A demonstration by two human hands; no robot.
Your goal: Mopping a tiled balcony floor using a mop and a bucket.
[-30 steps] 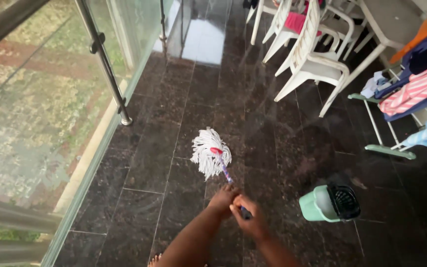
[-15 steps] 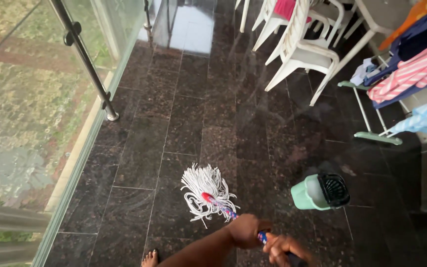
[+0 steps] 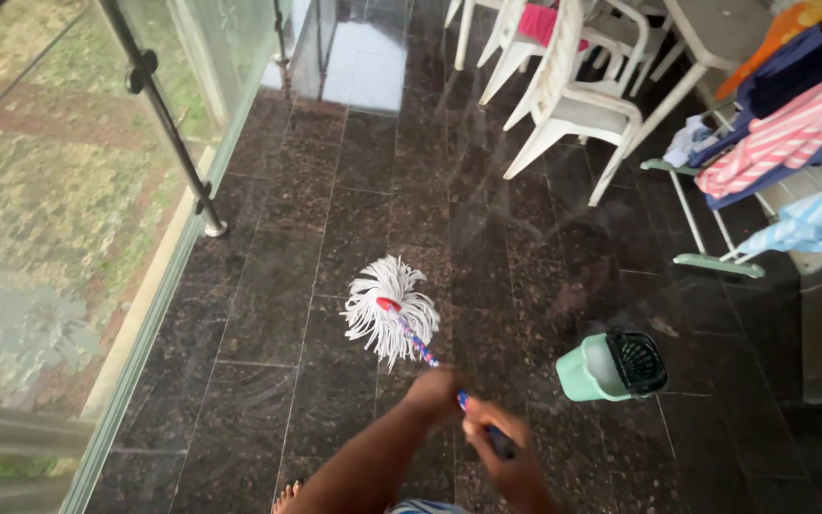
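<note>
A white string mop (image 3: 387,306) with a red collar and a patterned handle rests its head on the dark wet tile floor (image 3: 354,209). My left hand (image 3: 433,392) grips the handle nearer the mop head. My right hand (image 3: 499,447) grips it further back, close to my body and slightly blurred. A green mop bucket (image 3: 611,365) with a black wringer basket stands to the right of my hands.
A glass balustrade (image 3: 97,238) with a metal post (image 3: 178,152) runs along the left. White plastic chairs (image 3: 563,86) stand at the back. A drying rack with striped laundry (image 3: 782,143) fills the right side. My bare toes (image 3: 285,495) show at the bottom.
The mop head was pulled back towards me, then pushed forward across the tiles again. My hands moved with the handle.
</note>
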